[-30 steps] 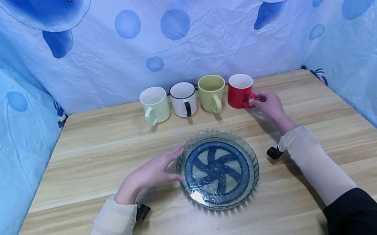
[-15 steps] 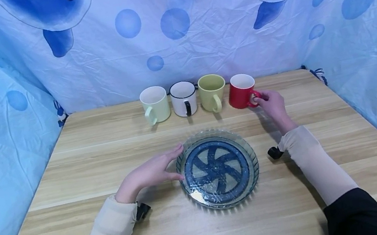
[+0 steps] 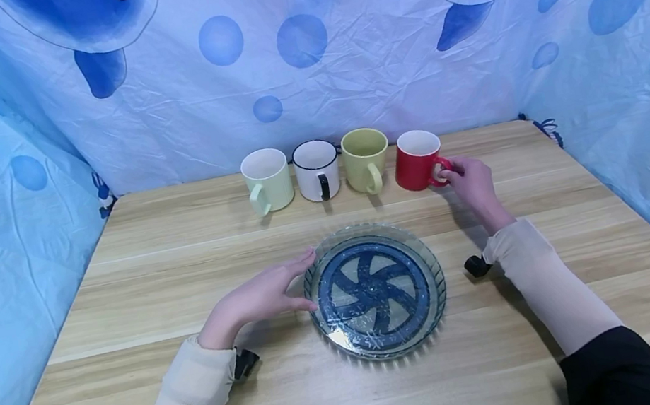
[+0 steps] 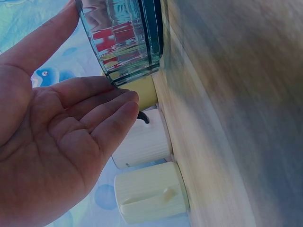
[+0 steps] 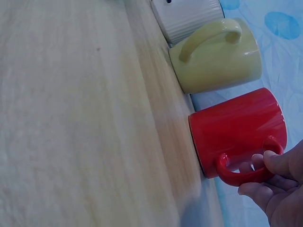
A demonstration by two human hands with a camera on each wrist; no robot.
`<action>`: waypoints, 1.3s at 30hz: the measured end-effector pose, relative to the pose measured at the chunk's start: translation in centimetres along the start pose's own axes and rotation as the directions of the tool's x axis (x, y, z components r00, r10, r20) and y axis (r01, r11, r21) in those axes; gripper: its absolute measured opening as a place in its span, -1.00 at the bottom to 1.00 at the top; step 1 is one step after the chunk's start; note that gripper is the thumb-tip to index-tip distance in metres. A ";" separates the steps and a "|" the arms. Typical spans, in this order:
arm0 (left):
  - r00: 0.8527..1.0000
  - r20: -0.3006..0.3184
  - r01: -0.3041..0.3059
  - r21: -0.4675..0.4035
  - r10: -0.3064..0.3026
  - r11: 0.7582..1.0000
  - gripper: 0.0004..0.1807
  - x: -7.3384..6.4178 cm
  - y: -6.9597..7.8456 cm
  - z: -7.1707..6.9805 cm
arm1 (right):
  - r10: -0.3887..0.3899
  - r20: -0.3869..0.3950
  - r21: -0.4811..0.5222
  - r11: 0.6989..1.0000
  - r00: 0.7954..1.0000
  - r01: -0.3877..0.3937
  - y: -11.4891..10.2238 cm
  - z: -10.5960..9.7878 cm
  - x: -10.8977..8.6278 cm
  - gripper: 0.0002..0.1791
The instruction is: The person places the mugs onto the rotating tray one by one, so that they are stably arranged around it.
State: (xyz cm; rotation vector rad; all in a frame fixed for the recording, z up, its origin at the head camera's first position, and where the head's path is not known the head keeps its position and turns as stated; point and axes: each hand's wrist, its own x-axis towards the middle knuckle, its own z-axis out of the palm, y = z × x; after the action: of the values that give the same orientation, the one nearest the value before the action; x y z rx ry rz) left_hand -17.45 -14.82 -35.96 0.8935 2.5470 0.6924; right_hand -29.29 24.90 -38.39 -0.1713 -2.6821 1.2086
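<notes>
My right hand (image 3: 473, 186) grips the handle of a red mug (image 3: 414, 166), white inside, at the right end of a row of mugs. In the right wrist view, thumb and fingers curl about the handle of the red mug (image 5: 236, 132). A clear glass dish (image 3: 439, 305) with a blue pinwheel pattern lies mid-table. At its left rim my left hand (image 3: 260, 296) is spread, thumb and fingertips touching or very near the glass. The left wrist view has the palm of the left hand (image 4: 61, 127) turned to the camera, fingers extended beside the dish wall (image 4: 118, 42).
Left of the red mug stand an olive-yellow mug (image 3: 364, 160), a white mug (image 3: 315, 172) with black rim and handle, and a pale green mug (image 3: 271, 183). Behind them hangs a blue dolphin-print curtain (image 3: 170, 128). All stands on a wooden table (image 3: 138, 284).
The red mug has shifted slightly right and toward me with my right hand, away from the olive-yellow mug. My left hand and the dish have stayed put.
</notes>
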 end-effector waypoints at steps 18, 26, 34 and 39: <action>1.000 0.004 -0.012 -0.021 0.012 1.000 -0.03 0.2 -0.2 0.2 | 0.023 -0.029 0.079 0.997 0.999 -0.021 -3.9 -5.1 -2.7 -0.44; 1.000 0.006 -0.008 -0.019 0.008 1.000 -0.04 0.2 0.0 0.0 | -0.009 -0.058 0.116 0.993 0.998 0.016 -5.1 -6.2 -4.1 -0.45; 1.000 0.006 -0.005 -0.032 0.005 0.999 -0.04 0.2 0.0 0.0 | -0.030 -0.034 0.151 0.988 0.999 0.035 -6.1 -6.3 -5.3 -0.48; 1.000 0.005 0.004 -0.033 -0.003 0.999 -0.03 0.1 -0.1 0.0 | -0.051 -0.015 0.177 0.983 0.999 0.053 -6.4 -6.1 -5.8 -0.51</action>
State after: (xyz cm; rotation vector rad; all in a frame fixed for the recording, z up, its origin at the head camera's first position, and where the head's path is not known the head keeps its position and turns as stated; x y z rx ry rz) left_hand -17.63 -14.83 -36.05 0.8785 2.5252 0.7284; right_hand -22.43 24.06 -30.42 -0.0811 -2.5363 1.4167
